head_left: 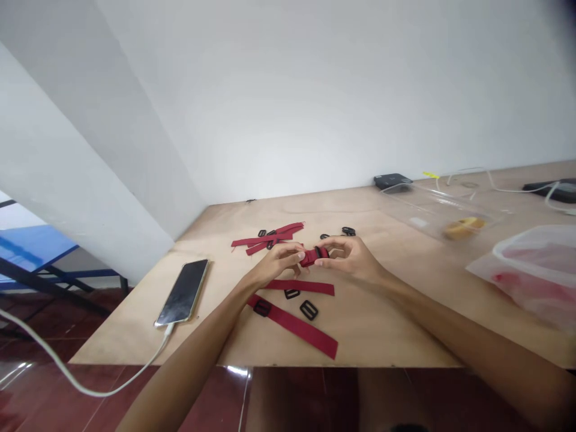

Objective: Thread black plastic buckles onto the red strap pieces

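Both left hand (279, 262) and right hand (351, 257) pinch red webbing (309, 258); the yellow tag (431, 175) looks unreadable.

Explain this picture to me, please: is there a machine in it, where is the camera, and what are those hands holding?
There is no machine here, just a person's two bare hands. The only picture comes from a camera worn on that person's head, looking forward and down. The left hand and right hand hold a red strap between their fingers, with a black buckle on it. On the table lie more red straps, loose black buckles and a phone with a white cable plugged in. To the right are a clear plastic box and a cloudy tub.
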A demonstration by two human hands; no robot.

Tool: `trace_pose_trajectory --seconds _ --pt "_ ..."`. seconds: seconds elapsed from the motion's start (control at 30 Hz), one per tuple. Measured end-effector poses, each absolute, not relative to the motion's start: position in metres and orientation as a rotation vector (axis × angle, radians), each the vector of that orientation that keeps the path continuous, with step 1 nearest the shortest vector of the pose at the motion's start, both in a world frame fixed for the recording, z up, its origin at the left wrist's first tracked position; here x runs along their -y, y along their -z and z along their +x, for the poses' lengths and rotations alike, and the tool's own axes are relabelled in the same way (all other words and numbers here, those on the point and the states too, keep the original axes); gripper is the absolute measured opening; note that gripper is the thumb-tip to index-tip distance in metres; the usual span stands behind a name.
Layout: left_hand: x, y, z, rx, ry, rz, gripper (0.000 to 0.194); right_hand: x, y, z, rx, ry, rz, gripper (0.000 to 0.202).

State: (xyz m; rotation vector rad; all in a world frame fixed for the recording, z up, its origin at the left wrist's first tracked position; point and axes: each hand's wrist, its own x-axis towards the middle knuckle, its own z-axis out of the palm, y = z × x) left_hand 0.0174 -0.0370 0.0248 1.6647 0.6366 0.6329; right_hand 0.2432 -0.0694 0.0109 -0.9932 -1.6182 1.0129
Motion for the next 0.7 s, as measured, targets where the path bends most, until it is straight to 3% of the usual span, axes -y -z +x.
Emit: trace_pose_trajectory --seconds 0.3,0.57,0.7 --pt "0.036 -0.016 0.027 -0.663 -0.722 1.670 0.034 0.075 -0.009 0.232 1.664 -0.979 -0.934 0.041" --pt "0.037 -0.015 0.039 -0.857 -0.890 1.632 0.040 0.077 -0.002 0.225 1.729 -0.312 -1.009 0.030" --pt "0.036 -0.013 0.037 -0.838 -0.906 1.626 0.039 0.077 -0.005 0.227 1.706 -0.446 -0.984 0.019"
